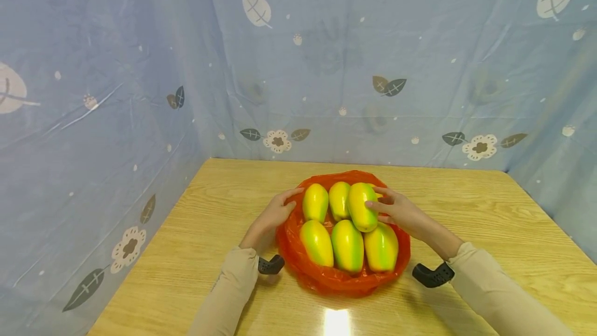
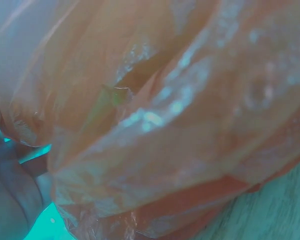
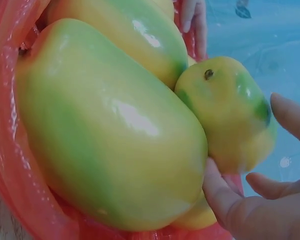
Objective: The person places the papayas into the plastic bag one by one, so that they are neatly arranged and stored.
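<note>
Seen from a head-worn camera, a person in beige sleeves reaches both hands to a pile of six yellow-green papayas sitting in an opened orange-red plastic bag (image 1: 298, 253) in the middle of a light wooden tabletop (image 1: 489, 211). The papayas lie in two rows of three. The right hand (image 1: 401, 214) rests against the far-right papaya (image 1: 361, 206), which lies on top of the others; its fingers curve loosely around the fruit's right side, with the thumb on the fruit's front. The right wrist view shows this papaya up close touching a larger papaya (image 3: 110, 130), with the fingers spread near it rather than clamped. The left hand (image 1: 275, 214) touches the left rim of the bag, fingers fairly straight and lying on the plastic beside the far-left papaya (image 1: 315, 202). The left wrist view shows only crumpled orange plastic. Blue cloth printed with leaves and flowers (image 1: 280, 66) hangs behind and beside the tabletop.
</note>
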A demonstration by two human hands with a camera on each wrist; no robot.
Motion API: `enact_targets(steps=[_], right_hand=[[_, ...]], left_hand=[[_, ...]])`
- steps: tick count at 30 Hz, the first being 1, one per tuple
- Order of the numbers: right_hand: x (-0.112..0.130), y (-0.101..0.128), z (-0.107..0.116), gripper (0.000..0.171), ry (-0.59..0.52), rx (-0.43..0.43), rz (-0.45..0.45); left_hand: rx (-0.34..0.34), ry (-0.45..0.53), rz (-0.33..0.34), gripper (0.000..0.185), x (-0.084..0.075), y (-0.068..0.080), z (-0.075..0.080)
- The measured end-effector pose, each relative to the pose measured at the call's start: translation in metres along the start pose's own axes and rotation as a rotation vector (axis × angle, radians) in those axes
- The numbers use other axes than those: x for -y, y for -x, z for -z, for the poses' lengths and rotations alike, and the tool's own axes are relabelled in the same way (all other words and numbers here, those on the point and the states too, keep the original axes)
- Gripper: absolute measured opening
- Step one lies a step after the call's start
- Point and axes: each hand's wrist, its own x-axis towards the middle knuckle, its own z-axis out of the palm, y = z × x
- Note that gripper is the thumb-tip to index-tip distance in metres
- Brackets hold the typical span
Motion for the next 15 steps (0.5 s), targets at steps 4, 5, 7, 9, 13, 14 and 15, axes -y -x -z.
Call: enact_targets(steps=[4,5,7,9,13,14,15], right_hand=[[-0.002,0.001,0.002,0.079,-0.047,0.002,0.021],[-0.002,0.001,0.003,0.078,-0.059,0.001,0.025],[-0.003,0.002,0.003,0.076,-0.078,-0.004,0.032],[-0.005,0.002,0.004,0.072,-0.096,-0.015,0.038],[-0.010,0.003,0.004,0.066,-0.124,-0.072,0.061],[-0.011,0.003,0.004,0.064,-0.126,-0.088,0.073],[-0.013,0.004,0.004,0.064,-0.128,-0.104,0.087]], left_hand=[[-0.003,-0.015,-0.031,0.043,0.001,-0.001,0.000],[-0.006,-0.024,-0.040,0.043,0.002,-0.002,-0.001],[-0.015,-0.037,-0.048,0.042,0.003,-0.002,0.000],[-0.022,-0.051,-0.056,0.042,0.005,-0.002,0.000],[-0.023,-0.045,-0.043,0.042,0.007,-0.001,0.000],[-0.024,-0.046,-0.041,0.042,0.007,-0.001,0.000],[-0.026,-0.048,-0.038,0.043,0.007,0.000,0.000]])
